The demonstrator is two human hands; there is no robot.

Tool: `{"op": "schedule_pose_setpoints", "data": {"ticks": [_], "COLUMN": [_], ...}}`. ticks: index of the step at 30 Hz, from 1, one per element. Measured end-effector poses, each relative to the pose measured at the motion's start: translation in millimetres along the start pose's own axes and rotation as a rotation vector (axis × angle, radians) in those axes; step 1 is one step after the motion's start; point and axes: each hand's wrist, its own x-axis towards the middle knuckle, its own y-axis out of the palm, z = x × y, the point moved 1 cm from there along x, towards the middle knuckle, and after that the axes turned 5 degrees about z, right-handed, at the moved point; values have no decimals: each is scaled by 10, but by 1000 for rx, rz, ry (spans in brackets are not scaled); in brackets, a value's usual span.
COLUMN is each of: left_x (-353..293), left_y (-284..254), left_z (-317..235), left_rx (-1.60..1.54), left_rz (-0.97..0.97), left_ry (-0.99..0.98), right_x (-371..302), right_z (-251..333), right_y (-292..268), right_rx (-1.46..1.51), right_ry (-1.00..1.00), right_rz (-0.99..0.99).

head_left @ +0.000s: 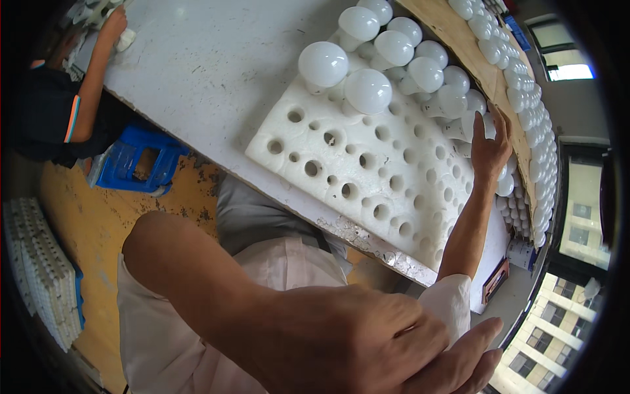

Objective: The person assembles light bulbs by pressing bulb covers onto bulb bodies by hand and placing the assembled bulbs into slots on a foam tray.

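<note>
A white foam tray (348,171) with rows of round holes lies tilted across the table. White light bulbs (368,91) stand in its far part, and the near holes hold none. At the tray's right end, my right hand (492,148) has its thumb and fingers closed around a light bulb (488,125), partly hidden by the fingers. My left hand (387,345) is raised close to the camera, low in the picture. Two of its fingers stretch to the right, others are bent, and nothing shows in it.
Beyond a brown board (482,72), many more bulbs (525,98) stand in rows along the right. A person (56,115) works at the far left beside a blue stool (141,161). Stacked foam trays (46,276) stand on the floor at left.
</note>
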Motion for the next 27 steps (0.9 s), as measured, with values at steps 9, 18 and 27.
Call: {"op": "schedule_pose_setpoints", "data": {"ticks": [9, 18, 27], "left_x": [-232, -1290, -1425], "left_y": [-285, 179, 242], "left_z": [241, 1247, 1350], "left_rx": [51, 167, 146], "left_rz": [216, 409, 324], "left_ry": [99, -560, -570], "right_x": [139, 211, 20], "right_z": [-815, -827, -571], "right_y": [20, -28, -257], "right_rx": [-280, -477, -464], "right_ry": [102, 55, 71], "right_rz": [272, 405, 475]}}
